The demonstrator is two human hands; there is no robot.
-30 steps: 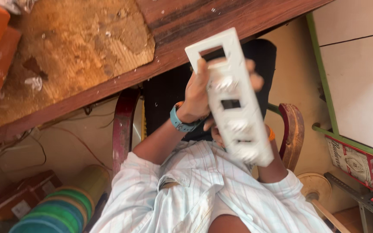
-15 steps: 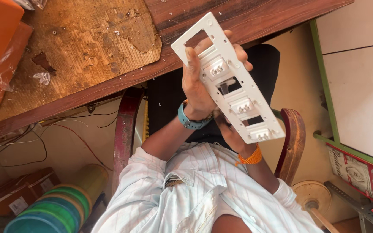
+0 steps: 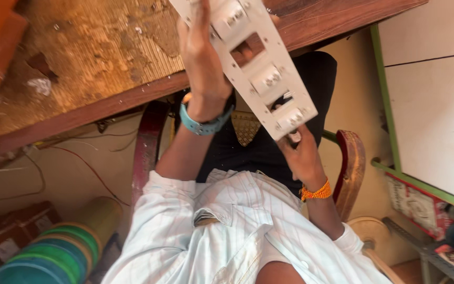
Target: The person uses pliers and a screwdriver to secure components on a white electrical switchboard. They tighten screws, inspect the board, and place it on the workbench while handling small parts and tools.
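- The left hand (image 3: pixel 203 63), with a teal watch (image 3: pixel 203 125) on its wrist, is closed around the upper part of a long white switch plate (image 3: pixel 261 73). Its fingers are wrapped over one long edge.
- The right hand (image 3: pixel 303 158), with an orange thread band (image 3: pixel 316 192) at the wrist, meets the plate's lower end from below. Its fingers are curled at the last module, but how firmly they pinch cannot be told.
- The plate hangs in the air between the two hands, tilted, with its upper end running out of the top of the view.
- Several switch modules sit in the plate, and at least one rectangular opening is bare; a finger shows through it.
- It looks like thin, stiff moulded plastic: light, smooth and likely to flex or crack if twisted from its ends.
- The long edges and the solid bars between openings seem the safest places to grip, away from the switch rockers.
- Beyond the left hand lies a worn wooden table (image 3: pixel 90 63).
- Under both hands is a chair (image 3: pixel 350 168) with a black cushion (image 3: pixel 316 79).
- A white cabinet (image 3: pixel 432 105) stands out past the right hand.
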